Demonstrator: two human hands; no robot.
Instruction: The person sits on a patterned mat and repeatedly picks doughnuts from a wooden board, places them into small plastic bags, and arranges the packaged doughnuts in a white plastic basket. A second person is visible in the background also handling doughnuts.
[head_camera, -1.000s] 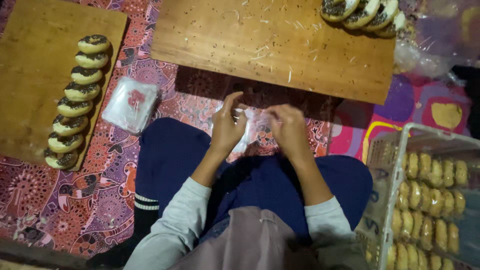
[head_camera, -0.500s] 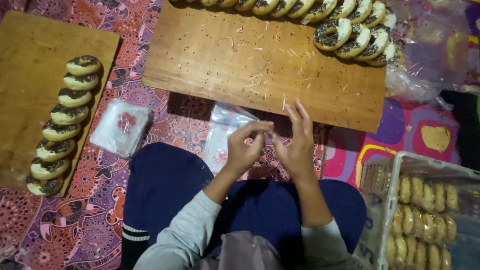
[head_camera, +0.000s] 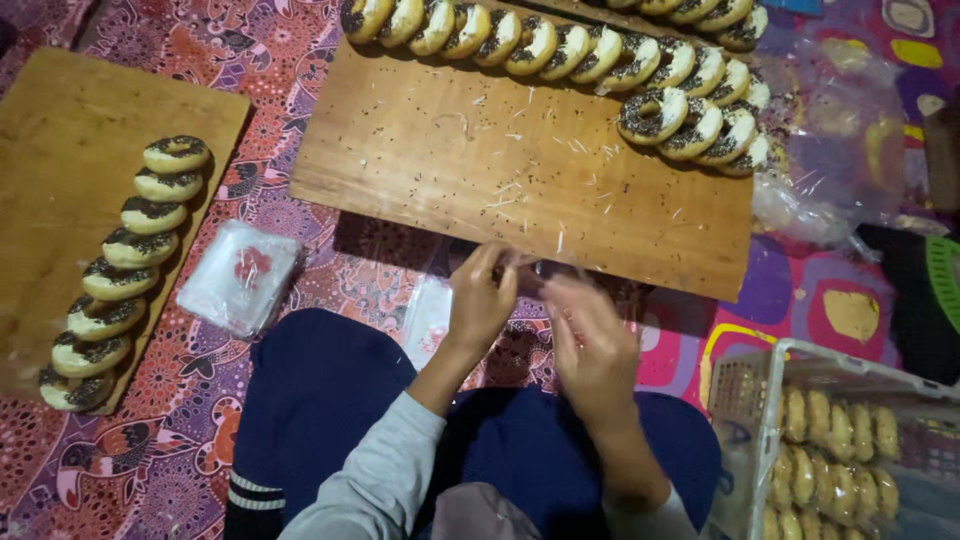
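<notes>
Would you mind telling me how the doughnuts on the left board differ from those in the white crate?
The left-board doughnuts carry dark sprinkles; the crate doughnuts look plain and golden. The left-board doughnuts lie in one overlapping line; the crate doughnuts are packed in several rows inside the white crate. Both are ring-shaped.

A patterned floor cloth (head_camera: 300, 60) carries two wooden boards (head_camera: 450, 150) with doughnuts, plastic bags (head_camera: 240, 275) and a basket (head_camera: 745, 400)

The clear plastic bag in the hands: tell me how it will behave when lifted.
The clear plastic bag looks thin and see-through, so it is probably floppy and very light. Pinched between the left hand and right hand, it shows creases and glints, so it may be slippery and cling shut.
</notes>
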